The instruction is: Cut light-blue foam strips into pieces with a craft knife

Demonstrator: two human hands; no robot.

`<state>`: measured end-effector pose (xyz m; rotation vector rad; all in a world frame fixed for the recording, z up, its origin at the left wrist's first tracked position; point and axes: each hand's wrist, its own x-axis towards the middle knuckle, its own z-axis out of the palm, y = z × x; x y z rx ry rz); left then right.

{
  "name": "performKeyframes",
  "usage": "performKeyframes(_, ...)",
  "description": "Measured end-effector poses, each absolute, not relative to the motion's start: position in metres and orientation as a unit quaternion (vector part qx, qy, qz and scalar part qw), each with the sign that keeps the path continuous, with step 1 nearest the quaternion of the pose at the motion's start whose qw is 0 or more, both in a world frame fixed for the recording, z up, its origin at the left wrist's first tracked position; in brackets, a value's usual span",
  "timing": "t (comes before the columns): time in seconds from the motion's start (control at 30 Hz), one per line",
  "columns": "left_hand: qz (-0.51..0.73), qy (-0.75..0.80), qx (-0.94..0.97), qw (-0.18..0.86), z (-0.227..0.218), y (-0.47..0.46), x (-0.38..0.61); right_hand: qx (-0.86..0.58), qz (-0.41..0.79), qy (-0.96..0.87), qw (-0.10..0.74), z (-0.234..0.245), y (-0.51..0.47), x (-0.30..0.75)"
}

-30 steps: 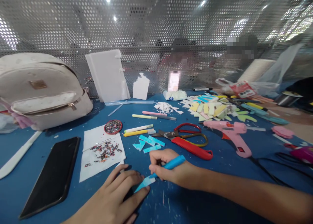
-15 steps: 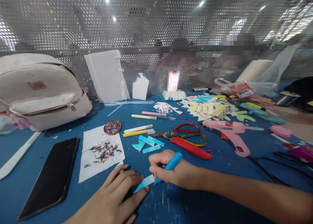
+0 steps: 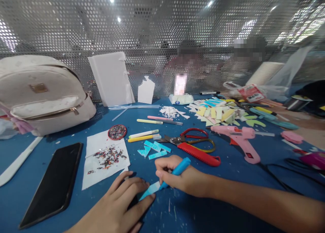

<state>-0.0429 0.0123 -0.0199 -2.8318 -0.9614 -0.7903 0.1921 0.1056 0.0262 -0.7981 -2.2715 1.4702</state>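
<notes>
My right hand (image 3: 177,175) is closed around a blue marker (image 3: 181,166), its lower end against a small pointed strip (image 3: 150,191) on the table. Light blue colour covers most of that strip, while its right end is paler. My left hand (image 3: 124,199) pins the strip down between thumb and fingers. Just beyond my hands lie several blue-coloured strips (image 3: 157,154). Behind them are a yellow marker (image 3: 143,138), a white-bodied marker with a green end (image 3: 143,133), scissors (image 3: 188,138) and a red-handled cutter (image 3: 199,154).
On the left are a phone (image 3: 53,185), a backpack (image 3: 43,94) and white paper (image 3: 88,175) with dark colourful bits. A pink glue gun (image 3: 237,134) and a pile of cut strips (image 3: 215,112) lie to the right. Perforated metal (image 3: 142,33) stands behind.
The blue marker and my right fingers have shifted very slightly at the strip. My left hand stays in place on it.
</notes>
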Motion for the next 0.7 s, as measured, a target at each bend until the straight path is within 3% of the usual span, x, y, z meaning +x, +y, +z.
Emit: performKeyframes(0.7,-0.252,-0.310,-0.916,0.018,-0.0208,0.0115,-0.0431,-0.279,0.511,-0.798,0.158,0.0271,0.1052,0.1917)
